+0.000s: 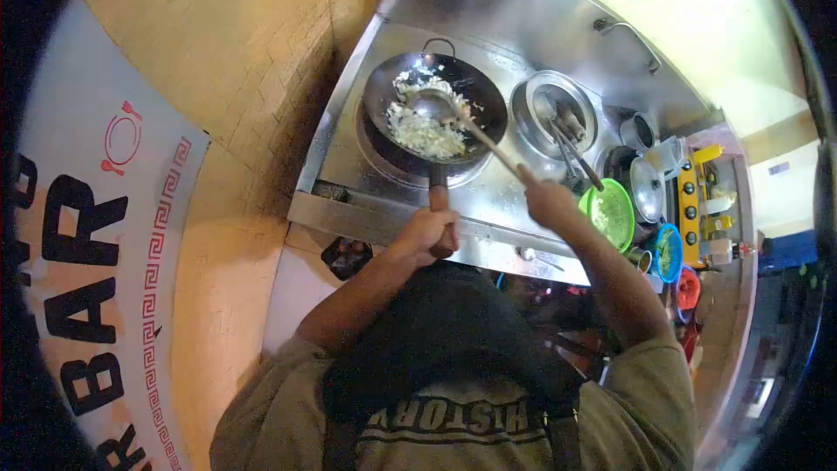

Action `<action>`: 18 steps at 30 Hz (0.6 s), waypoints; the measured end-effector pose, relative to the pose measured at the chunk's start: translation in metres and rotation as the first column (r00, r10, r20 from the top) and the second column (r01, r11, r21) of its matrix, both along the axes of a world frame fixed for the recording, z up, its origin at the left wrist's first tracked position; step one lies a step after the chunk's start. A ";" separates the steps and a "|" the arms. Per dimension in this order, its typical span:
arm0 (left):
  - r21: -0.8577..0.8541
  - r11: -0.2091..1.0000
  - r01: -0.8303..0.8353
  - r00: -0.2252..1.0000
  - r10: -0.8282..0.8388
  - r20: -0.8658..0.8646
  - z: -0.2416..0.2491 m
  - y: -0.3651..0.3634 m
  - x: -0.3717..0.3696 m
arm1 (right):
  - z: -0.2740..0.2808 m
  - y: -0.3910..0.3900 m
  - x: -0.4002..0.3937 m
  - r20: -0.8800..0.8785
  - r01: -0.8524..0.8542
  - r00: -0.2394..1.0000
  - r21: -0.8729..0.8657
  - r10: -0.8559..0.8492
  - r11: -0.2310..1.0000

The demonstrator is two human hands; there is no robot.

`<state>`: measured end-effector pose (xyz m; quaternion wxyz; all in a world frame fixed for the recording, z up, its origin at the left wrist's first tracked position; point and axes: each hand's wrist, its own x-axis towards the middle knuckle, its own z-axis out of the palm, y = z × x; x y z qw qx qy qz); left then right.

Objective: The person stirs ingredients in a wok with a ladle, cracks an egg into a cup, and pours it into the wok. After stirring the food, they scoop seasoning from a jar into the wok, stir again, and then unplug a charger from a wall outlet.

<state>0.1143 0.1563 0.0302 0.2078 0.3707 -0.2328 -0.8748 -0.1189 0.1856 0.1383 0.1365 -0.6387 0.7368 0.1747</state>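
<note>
My left hand [422, 237] is closed around the wooden handle of a dark wok [486, 96] on the steel stove. In my right hand [551, 202] is the long handle of a ladle [493, 148], whose metal bowl rests in the wok. White, rice-like food [418, 134] with small orange and yellowish bits lies around the ladle's bowl. Steam or glare makes the food's details hard to make out. To the right of the wok, a round metal pot [528, 127] holds other long-handled tools [577, 153].
A green bowl [621, 225] with pale food sits just right of my right hand. Beyond it are a lidded pot [647, 188], a blue basket [669, 269] and a red container [688, 290]. A steel backsplash [497, 0] borders the stove; a printed banner [105, 209] hangs at left.
</note>
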 end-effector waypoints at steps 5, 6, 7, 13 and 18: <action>0.065 0.998 -0.029 1.000 0.029 -0.008 -0.015 -0.007 -0.001 | -0.040 -0.057 0.025 0.279 0.082 0.960 -0.208 -0.021 0.975; 0.055 0.998 -0.013 0.999 0.015 -0.041 -0.029 -0.008 -0.001 | -0.047 -0.063 0.029 0.300 0.044 0.954 -0.183 0.014 0.982; 0.073 0.997 0.005 1.000 -0.004 -0.008 -0.028 -0.015 0.004 | -0.033 -0.055 0.044 0.247 -0.037 0.966 -0.167 0.078 0.985; 0.022 0.999 -0.037 0.999 0.037 0.026 0.013 0.006 0.008 | 0.034 0.030 0.038 -0.114 -0.188 0.973 0.103 0.200 0.977; 0.092 0.995 -0.027 0.996 0.034 -0.078 0.009 -0.001 0.004 | 0.090 0.018 -0.002 0.246 -0.009 0.969 -0.055 0.022 0.998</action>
